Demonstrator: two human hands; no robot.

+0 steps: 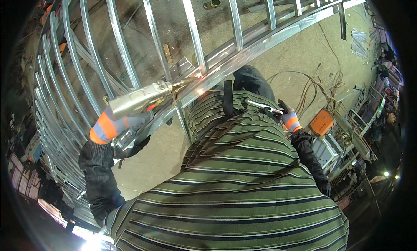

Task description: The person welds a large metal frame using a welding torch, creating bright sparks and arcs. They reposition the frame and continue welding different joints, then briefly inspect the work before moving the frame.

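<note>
The striped shirt (pixel 243 177) fills the lower middle and hides the floor and the person's legs below it; the left hand (pixel 110 126) is gloved, and its fingers are mostly covered by the welding gun (pixel 143 98) it grips, so how they wrap cannot be told; the gun's tip is lost in the glare of the spark (pixel 200 91); the right hand (pixel 290 119) is small and half behind the shirt, and the thin rod (pixel 263 106) near it cannot be made out fully; the metal frame (pixel 130 46) runs off the top and left edges; the clutter at the right rim (pixel 373 120) is too small and bent to name.
</note>
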